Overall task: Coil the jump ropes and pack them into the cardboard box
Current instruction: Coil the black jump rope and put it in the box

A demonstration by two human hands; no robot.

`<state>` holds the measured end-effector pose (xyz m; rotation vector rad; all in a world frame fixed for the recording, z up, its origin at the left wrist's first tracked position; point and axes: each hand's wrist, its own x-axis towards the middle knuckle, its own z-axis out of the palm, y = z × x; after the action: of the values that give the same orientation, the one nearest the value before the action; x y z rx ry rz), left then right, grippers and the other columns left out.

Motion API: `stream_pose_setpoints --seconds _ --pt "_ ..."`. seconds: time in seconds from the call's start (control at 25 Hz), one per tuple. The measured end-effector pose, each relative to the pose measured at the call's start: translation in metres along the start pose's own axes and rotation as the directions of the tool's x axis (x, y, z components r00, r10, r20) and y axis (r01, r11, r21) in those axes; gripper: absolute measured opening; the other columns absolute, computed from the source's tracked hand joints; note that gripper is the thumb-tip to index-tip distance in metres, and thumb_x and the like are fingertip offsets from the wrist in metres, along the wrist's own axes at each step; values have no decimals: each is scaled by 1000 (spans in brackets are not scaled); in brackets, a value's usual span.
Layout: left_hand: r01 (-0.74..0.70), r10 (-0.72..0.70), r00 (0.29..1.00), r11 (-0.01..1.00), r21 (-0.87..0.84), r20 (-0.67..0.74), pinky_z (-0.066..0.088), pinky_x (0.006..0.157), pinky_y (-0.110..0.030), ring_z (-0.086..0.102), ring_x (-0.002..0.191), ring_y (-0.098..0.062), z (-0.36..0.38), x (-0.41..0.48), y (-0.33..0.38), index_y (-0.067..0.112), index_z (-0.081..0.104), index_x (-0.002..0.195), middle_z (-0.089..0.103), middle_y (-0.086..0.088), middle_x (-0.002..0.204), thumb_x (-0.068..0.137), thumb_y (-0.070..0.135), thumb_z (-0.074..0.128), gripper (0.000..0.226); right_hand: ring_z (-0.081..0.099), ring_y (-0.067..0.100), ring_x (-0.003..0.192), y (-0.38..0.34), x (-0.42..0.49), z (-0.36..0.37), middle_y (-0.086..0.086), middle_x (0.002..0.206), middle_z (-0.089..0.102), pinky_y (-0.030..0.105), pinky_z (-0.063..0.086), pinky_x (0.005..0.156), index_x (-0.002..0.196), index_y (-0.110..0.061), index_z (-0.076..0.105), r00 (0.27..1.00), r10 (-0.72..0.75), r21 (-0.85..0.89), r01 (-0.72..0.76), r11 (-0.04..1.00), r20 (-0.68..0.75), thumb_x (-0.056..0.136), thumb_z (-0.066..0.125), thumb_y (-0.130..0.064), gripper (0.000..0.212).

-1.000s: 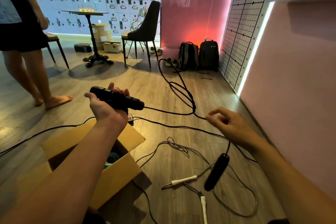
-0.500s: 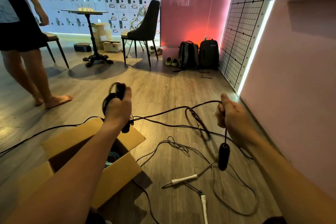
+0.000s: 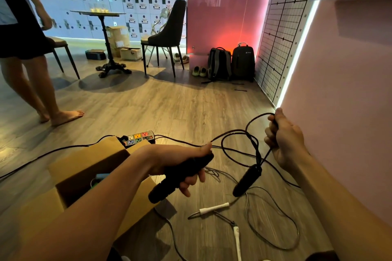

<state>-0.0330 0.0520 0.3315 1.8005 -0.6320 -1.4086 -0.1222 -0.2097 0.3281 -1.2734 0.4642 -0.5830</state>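
My left hand (image 3: 182, 165) grips one black foam handle (image 3: 169, 182) of a black jump rope, held low over the open cardboard box (image 3: 84, 167). My right hand (image 3: 282, 140) grips the black cord (image 3: 239, 133), which loops between both hands. The second black handle (image 3: 246, 180) dangles from the cord below my right hand. A second jump rope with white handles (image 3: 214, 207) and a thin grey cord (image 3: 273, 218) lies loose on the wooden floor. Something teal shows inside the box.
A power strip (image 3: 140, 136) with a black cable lies behind the box. A barefoot person (image 3: 31, 65) stands at the far left. A pedestal table (image 3: 104, 38), chair (image 3: 167, 36) and two backpacks (image 3: 231, 62) stand farther back. A pink wall (image 3: 339, 91) is close on my right.
My left hand swung down and right, turning the handle from upright to slanting over the box. My right hand rose and pulled the cord, lifting the dangling handle and tightening the loop.
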Motion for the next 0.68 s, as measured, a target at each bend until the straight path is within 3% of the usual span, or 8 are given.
stream_pose_setpoints --seconds 0.08,0.2,0.32,0.4,0.44,0.52,0.68 --pt "-162 173 985 957 -240 26 55 74 -40 52 52 -18 -1 -9 5 5 62 84 50 -5 59 88 75 30 78 29 10 52 6 3 -3 -5 59 34 26 28 51 97 -11 65 1000 15 -174 -14 985 7 103 46 -40 34" --pt "-401 397 910 764 -505 -122 54 63 -35 47 45 -17 -7 -17 9 7 61 75 44 -3 52 91 74 26 77 37 10 55 16 3 -5 0 65 44 27 34 55 102 -13 70 984 80 -360 -18 933 157 102 52 -32 27" --pt "-577 503 786 387 -719 -360 51 56 -28 43 45 -14 -12 -19 13 10 59 77 41 0 54 94 71 33 68 47 10 61 15 -10 -2 2 72 52 25 42 59 109 -23 70 902 123 -463 92 881 413 99 54 -37 23" --pt "-588 538 715 118 -801 -445 51 54 -26 44 48 -12 -17 -19 15 10 58 84 43 2 58 91 72 42 64 51 10 62 12 -20 7 3 69 50 21 48 61 113 -31 68 849 97 -496 207 843 520 93 57 -44 27" --pt "-591 543 691 45 -805 -477 51 55 -25 45 49 -11 -19 -19 15 11 58 85 44 3 59 89 73 45 63 51 10 61 11 -24 12 5 67 48 19 50 60 113 -31 67 835 64 -504 267 822 547 92 57 -43 26" --pt "-610 539 668 2 -793 -513 51 54 -24 45 49 -9 -21 -19 15 11 59 84 45 4 59 89 74 46 64 54 10 60 12 -27 25 7 66 52 20 52 61 108 -23 67 823 -13 -480 344 807 569 96 55 -34 20" --pt "-634 523 675 49 -771 -521 50 52 -23 43 46 -8 -18 -18 17 12 60 82 43 5 57 88 75 43 66 60 15 74 18 -28 38 5 87 63 27 54 72 108 -14 67 819 14 -382 252 889 573 103 48 -17 20"
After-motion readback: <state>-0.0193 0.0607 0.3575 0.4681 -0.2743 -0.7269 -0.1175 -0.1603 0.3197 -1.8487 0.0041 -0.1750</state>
